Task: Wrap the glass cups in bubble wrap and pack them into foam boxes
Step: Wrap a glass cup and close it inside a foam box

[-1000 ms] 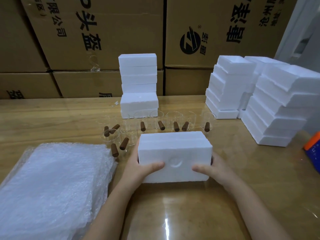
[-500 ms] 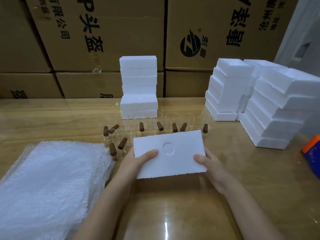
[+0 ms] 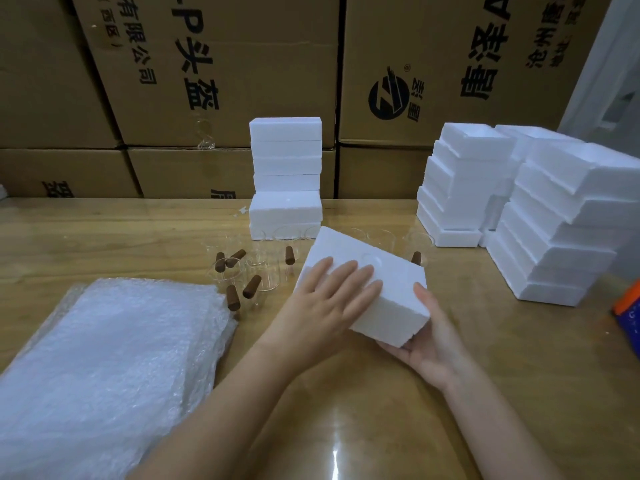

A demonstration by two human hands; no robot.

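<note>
A white foam box [image 3: 388,292] is tilted above the wooden table [image 3: 485,393], turned diagonally. My left hand [image 3: 329,299] lies flat on its top face with the fingers spread. My right hand [image 3: 429,337] cradles the box's near right corner from below, thumb up against the end face. Behind the box stand several clear glass cups with brown handles [image 3: 242,271], some hidden by the box. A thick stack of bubble wrap sheets [image 3: 104,368] lies at the front left.
A stack of closed foam boxes [image 3: 285,174] stands at the back centre. Taller stacks of foam boxes [image 3: 554,230] fill the right side. Cardboard cartons [image 3: 207,81] wall the far edge. An orange and blue object [image 3: 628,313] sits at the right edge.
The foam box has been turned clockwise and tipped. My left hand moved from its left edge onto the top face; my right hand slid under the right corner.
</note>
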